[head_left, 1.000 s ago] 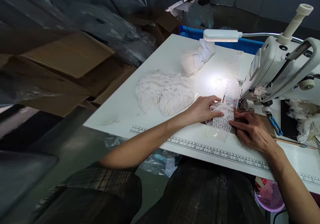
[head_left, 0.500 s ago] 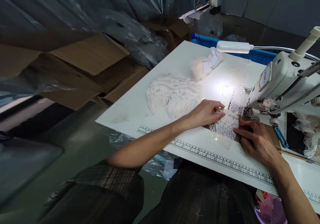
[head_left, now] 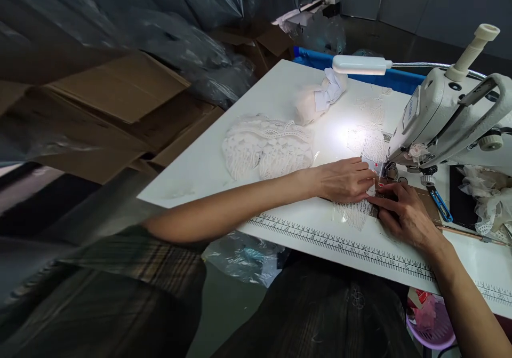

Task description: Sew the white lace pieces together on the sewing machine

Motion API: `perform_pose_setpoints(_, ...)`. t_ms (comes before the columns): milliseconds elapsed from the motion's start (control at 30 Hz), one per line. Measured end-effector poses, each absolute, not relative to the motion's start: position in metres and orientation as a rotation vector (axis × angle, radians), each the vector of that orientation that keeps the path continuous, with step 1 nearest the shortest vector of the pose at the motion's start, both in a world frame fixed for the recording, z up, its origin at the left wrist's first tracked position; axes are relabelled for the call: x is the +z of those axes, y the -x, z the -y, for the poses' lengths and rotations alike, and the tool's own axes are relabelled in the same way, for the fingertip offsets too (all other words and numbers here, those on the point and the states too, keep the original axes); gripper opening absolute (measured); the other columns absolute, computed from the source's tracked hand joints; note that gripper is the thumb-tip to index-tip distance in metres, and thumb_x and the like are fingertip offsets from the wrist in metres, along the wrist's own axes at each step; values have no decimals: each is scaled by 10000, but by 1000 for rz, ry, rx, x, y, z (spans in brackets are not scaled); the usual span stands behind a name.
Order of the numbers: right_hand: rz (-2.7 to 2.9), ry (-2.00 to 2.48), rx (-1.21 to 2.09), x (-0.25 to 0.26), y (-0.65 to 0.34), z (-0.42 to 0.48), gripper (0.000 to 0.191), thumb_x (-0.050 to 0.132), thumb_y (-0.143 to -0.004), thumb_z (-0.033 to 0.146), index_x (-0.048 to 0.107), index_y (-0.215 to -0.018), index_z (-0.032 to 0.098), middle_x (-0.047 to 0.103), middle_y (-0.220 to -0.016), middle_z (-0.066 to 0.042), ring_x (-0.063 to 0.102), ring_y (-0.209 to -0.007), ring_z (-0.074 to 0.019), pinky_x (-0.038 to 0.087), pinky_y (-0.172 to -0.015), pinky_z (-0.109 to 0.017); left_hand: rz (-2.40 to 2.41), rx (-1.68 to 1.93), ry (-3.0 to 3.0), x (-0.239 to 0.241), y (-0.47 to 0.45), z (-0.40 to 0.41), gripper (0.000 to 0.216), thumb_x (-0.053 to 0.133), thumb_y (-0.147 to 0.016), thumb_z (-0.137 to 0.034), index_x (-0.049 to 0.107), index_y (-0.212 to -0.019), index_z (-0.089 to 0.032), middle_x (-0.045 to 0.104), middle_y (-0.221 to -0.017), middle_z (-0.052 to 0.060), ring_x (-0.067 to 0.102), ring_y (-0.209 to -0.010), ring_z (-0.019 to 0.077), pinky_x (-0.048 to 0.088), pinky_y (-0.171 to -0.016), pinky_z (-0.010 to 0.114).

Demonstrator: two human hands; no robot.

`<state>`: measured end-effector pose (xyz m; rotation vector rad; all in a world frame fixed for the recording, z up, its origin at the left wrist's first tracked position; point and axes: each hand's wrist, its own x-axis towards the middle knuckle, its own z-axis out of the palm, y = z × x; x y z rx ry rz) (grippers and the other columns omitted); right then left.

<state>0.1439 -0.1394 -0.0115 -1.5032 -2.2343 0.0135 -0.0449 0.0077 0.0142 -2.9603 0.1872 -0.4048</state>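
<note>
A white lace piece (head_left: 354,216) lies on the sewing table just in front of the sewing machine (head_left: 434,112). My left hand (head_left: 348,180) is closed over the upper part of this lace, and its fingertips are close to the presser foot (head_left: 384,171). Coming from the right, my right hand (head_left: 408,214) rests low on the table with its fingers apart, the index fingertip touching the lace's right edge beside my left fingers. Most of the lace's top edge is hidden under my left hand. More lace (head_left: 372,143) lies behind the presser foot, under the lamp's glare.
Left of my hands is a pile of white lace (head_left: 266,147), with a wrapped bundle (head_left: 312,104) behind it. A white lamp (head_left: 360,65) hangs above. Blue thread snips (head_left: 440,204) and scraps (head_left: 494,198) lie right. A ruler strip (head_left: 340,243) follows the front edge; cardboard boxes (head_left: 120,91) stand left.
My left hand has moved right and over the lace's top, nearer the presser foot and my right hand. The lace's upper part is now covered. The view has shifted slightly.
</note>
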Motion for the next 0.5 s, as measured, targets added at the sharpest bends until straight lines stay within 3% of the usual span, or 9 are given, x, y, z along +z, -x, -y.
perform_pose_setpoints(500,2205,1545,-101,-9,-149,137,331,490,-918,219,705,-1166,262,579,-1060,-109,560,-966,-218,538,-823,-403,81,-209,2964,13,29,-5,368,389,-1005,-308,656,-1183,-128,634,-1291,149,595,-961,245,393,-856,400)
